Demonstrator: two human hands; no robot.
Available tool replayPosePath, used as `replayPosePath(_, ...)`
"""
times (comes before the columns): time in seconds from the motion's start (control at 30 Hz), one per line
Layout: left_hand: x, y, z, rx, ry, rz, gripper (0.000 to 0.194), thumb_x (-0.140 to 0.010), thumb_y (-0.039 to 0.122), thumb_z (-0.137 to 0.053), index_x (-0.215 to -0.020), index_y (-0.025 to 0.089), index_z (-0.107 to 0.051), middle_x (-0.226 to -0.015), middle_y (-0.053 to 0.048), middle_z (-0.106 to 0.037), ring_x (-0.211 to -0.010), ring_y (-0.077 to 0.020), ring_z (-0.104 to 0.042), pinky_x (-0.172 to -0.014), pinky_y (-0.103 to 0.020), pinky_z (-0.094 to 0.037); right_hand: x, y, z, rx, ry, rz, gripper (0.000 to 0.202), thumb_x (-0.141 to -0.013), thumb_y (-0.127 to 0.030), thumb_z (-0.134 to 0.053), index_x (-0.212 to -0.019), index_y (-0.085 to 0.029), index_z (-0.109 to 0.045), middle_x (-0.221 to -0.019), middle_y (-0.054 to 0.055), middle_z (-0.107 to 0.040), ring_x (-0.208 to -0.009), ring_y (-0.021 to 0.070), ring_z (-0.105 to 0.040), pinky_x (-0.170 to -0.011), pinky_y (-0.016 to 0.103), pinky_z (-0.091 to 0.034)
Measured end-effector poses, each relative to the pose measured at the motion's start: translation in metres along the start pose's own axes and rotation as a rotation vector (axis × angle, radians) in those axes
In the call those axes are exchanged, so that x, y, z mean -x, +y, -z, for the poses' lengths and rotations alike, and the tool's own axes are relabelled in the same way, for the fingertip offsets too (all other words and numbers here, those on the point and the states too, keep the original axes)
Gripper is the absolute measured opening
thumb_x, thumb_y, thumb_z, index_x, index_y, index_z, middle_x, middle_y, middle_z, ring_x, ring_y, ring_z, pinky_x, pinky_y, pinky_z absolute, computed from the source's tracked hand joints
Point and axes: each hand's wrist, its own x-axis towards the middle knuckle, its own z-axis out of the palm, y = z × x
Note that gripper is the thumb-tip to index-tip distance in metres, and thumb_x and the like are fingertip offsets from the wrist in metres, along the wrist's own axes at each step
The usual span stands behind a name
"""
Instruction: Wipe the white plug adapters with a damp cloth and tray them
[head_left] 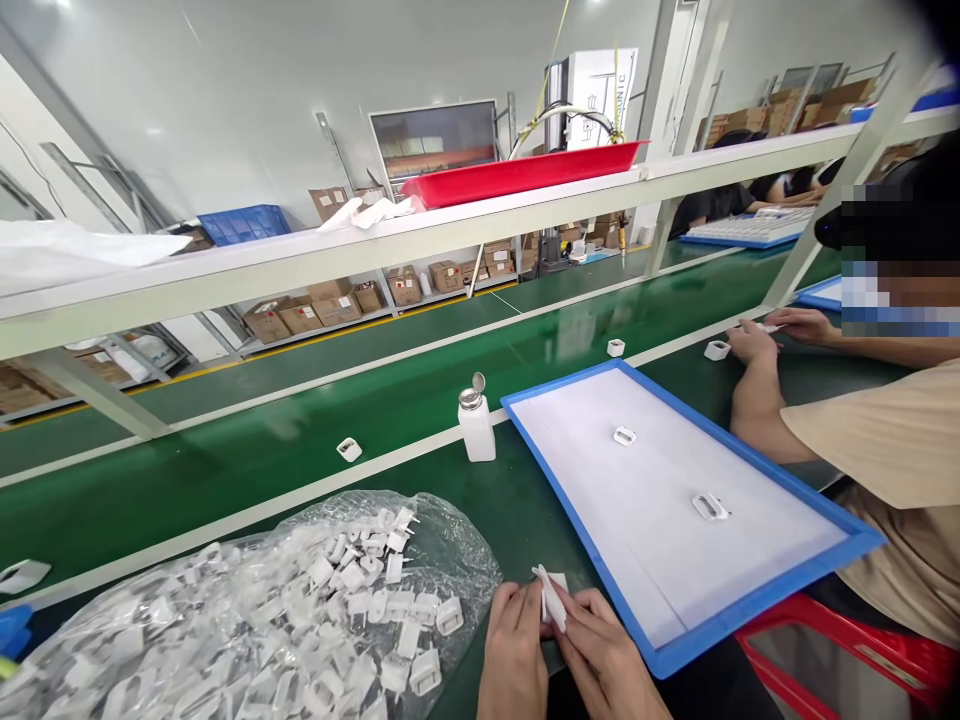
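Apparently, a handling step is in hand: a thin, folded white wipe [553,602] is held above the dark green table [525,515], its upper end standing clear of the fingers. It is pinched narrowly from both sides — by the fingertips of the left hand [516,640] and by those of the right hand [609,650]; whether anything is wrapped inside cannot be told. With the hands taken as the dial's centre, a clear plastic bag [466,530] heaped with white housings [352,576] is spread at nine o'clock, and a white bottle [478,434] with its lid tipped up is stood at eleven. At two o'clock a blue-rimmed tray [645,520] is laid, with two loose housings [712,506] set well apart on it. Farther off, between one and two, a co-worker's hands [754,342] are seen. For the next move, a steady pinch by one hand seems to be called for — light, lest the wipe be torn — while the other's fingers are shifted.
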Motion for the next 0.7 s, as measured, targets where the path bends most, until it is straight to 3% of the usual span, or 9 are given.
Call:
replayPosePath(0.1,-0.006,0.004,0.008,-0.085,-0.102,-0.022,0.049,-0.085,-0.004,-0.037,-0.119,0.009,-0.070,-0.099,-0.016,-0.075,-0.097,-0.0292,-0.064,-0.087,-0.043,-0.058,0.014,0.005,-0.007,0.027,0.017,0.063,0.048,-0.095,-0.002,-0.049,-0.139,-0.018,-0.057,-0.134,0.014,-0.065,-0.092,0.0186,-0.064,-0.083,0.028,-0.061)
replayPosePath(0.27,-0.015,0.005,0.019,-0.180,-0.225,-0.063,0.059,-0.078,-0.008,-0.033,-0.130,-0.003,-0.062,-0.104,-0.022,-0.073,-0.101,-0.0312,-0.062,-0.092,-0.045,-0.055,0.035,0.015,-0.024,0.072,0.087,0.136,0.049,-0.089,0.006,-0.052,-0.131,-0.015,-0.065,-0.130,0.017,-0.068,-0.089,0.0214,-0.065,-0.084,0.031,-0.060)
replayPosePath(0.4,-0.022,0.004,0.027,-0.138,-0.243,-0.107,0.053,-0.079,-0.007,-0.036,-0.118,0.008,-0.069,-0.096,-0.016,-0.073,-0.095,-0.0287,-0.063,-0.084,-0.041,-0.056,0.035,0.020,-0.027,0.021,0.095,0.142,0.049,-0.088,0.002,-0.056,-0.130,-0.019,-0.068,-0.130,0.013,-0.069,-0.086,0.0211,-0.065,-0.083,0.029,-0.060)
replayPosePath(0.57,-0.025,-0.002,0.028,-0.078,-0.146,-0.156,0.038,-0.088,0.000,-0.038,-0.101,0.014,-0.071,-0.086,-0.011,-0.071,-0.085,-0.0251,-0.063,-0.075,-0.036,-0.057,0.010,0.003,-0.020,-0.154,0.126,-0.071,0.043,-0.098,-0.010,-0.047,-0.135,-0.020,-0.064,-0.120,0.013,-0.072,-0.090,0.0203,-0.064,-0.083,0.029,-0.057)
replayPosePath(0.63,-0.023,-0.007,0.028,-0.052,-0.106,-0.189,0.039,-0.087,-0.001,-0.037,-0.100,0.013,-0.071,-0.083,-0.011,-0.070,-0.082,-0.0239,-0.063,-0.071,-0.033,-0.058,-0.002,-0.007,-0.015,-0.251,0.143,-0.195,0.034,-0.101,-0.021,-0.046,-0.123,-0.022,-0.072,-0.101,0.010,-0.073,-0.084,0.0200,-0.063,-0.076,0.028,-0.055)
replayPosePath(0.7,-0.019,-0.011,0.030,-0.032,-0.072,-0.223,0.041,-0.085,-0.002,-0.037,-0.102,0.012,-0.071,-0.083,-0.011,-0.070,-0.083,-0.0230,-0.064,-0.069,-0.030,-0.059,-0.010,-0.014,-0.011,-0.359,0.181,-0.336,0.032,-0.102,-0.034,-0.049,-0.099,-0.021,-0.078,-0.080,0.006,-0.067,-0.075,0.0190,-0.061,-0.068,0.026,-0.051)
